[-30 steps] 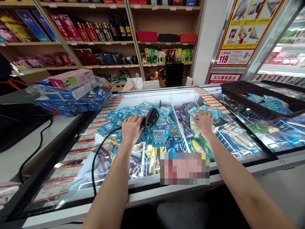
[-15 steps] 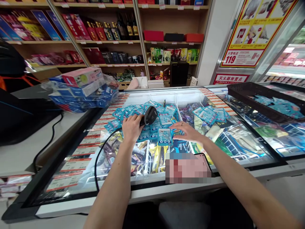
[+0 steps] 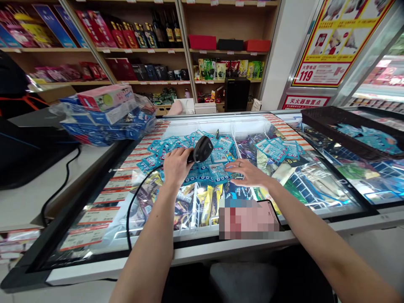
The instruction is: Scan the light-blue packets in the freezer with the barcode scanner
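Note:
My left hand [image 3: 177, 166] is closed around the handle of a black barcode scanner [image 3: 203, 149], whose head leans over a pile of flat blue packets [image 3: 164, 147]. A cable runs from the scanner down past my left forearm. My right hand [image 3: 248, 171], with a ring on one finger, has its fingers stretched out and apart at the pile's right edge. Its fingertips reach a blue packet [image 3: 218, 171] with a pale printed label; whether they press on it is hard to see. More blue packets [image 3: 279, 149] lie in a smaller group to the right.
The packets lie on the glass top of a chest freezer [image 3: 186, 244]. A phone [image 3: 268, 214], partly blurred out, lies at the near edge. Plastic-wrapped boxes [image 3: 107, 113] stand at left; a dark tray [image 3: 318, 122] with blue packets is at right. Stocked shelves [image 3: 142, 50] stand behind.
The labelled packet near my right fingertips has shifted away from me onto the pile. The scanner head has moved slightly right and up. My right hand has stayed nearly in place.

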Demonstrator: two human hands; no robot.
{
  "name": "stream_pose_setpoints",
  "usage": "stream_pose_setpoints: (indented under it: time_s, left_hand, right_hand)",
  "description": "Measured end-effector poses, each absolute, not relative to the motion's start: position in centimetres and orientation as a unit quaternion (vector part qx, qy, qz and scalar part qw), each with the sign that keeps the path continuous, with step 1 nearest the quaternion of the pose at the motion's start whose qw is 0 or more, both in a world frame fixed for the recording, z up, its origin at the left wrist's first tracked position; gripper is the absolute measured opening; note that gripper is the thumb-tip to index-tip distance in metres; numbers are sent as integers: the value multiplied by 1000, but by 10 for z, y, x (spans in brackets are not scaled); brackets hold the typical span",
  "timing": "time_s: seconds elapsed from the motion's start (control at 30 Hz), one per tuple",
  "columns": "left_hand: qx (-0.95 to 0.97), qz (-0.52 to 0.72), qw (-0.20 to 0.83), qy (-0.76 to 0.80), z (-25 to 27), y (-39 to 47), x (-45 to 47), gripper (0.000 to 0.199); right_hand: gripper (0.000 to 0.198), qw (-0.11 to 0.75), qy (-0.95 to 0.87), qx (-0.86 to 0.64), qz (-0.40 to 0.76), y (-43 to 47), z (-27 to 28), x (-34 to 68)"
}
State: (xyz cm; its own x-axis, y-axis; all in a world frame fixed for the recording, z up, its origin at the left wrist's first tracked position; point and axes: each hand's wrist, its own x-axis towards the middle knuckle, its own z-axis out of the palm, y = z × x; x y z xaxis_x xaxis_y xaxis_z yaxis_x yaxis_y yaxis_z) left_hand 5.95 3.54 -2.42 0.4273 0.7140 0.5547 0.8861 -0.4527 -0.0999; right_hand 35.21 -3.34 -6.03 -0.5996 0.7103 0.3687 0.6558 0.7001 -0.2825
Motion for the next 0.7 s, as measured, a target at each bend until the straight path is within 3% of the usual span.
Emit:
stream_pose_setpoints:
  time_s: [0.4,0.57,0.7]
  left_hand:
    - [-828,-209,210,-477,-27,35,62,32]
    - [-833,-213,209,-466,-27,35,63,34]
    - [-835,-209,208,-465,-27,35,64,35]
  right_hand:
    - [32,274,-817,-507,34,-30,-63,370]
    - [59,261,-790,-555,23,-27,-65,365]
    - [64,262,-779,-567,53,-23,-68,366]
